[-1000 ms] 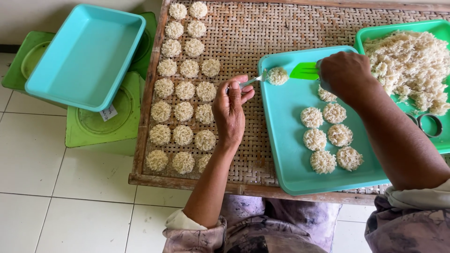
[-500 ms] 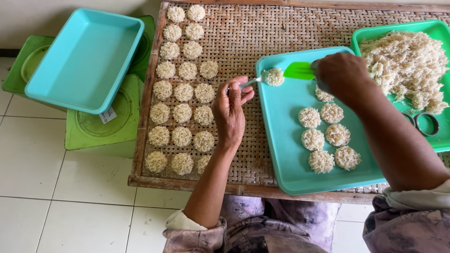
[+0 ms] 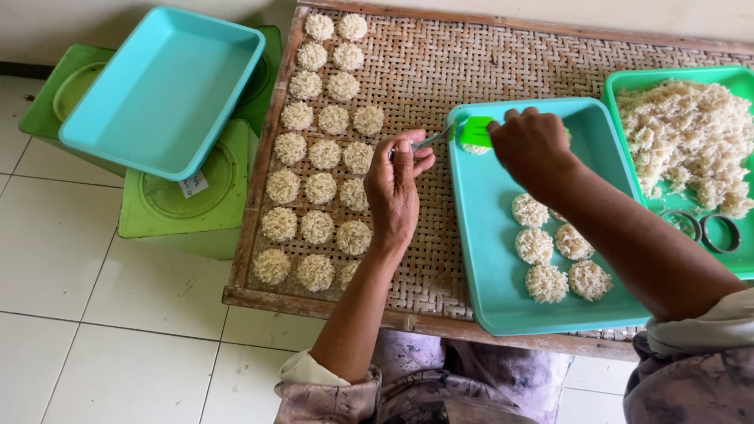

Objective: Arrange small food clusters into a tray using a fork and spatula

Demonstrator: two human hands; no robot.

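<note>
My left hand is shut on the thin metal handle of a utensil that reaches right, over the rim of a turquoise tray. My right hand grips a bright green spatula pressed on a round noodle cake at the utensil's tip, mostly hidden. Several more noodle cakes lie in the tray below my right wrist. Rows of noodle cakes sit on the woven bamboo rack left of my left hand.
A green tray at the right holds a heap of loose noodles and two metal ring moulds. An empty turquoise tray rests on green plastic stools to the left. White floor tiles lie below.
The green spatula has come down over the noodle cake on the utensil, above the tray's upper left corner. My left hand stayed in place.
</note>
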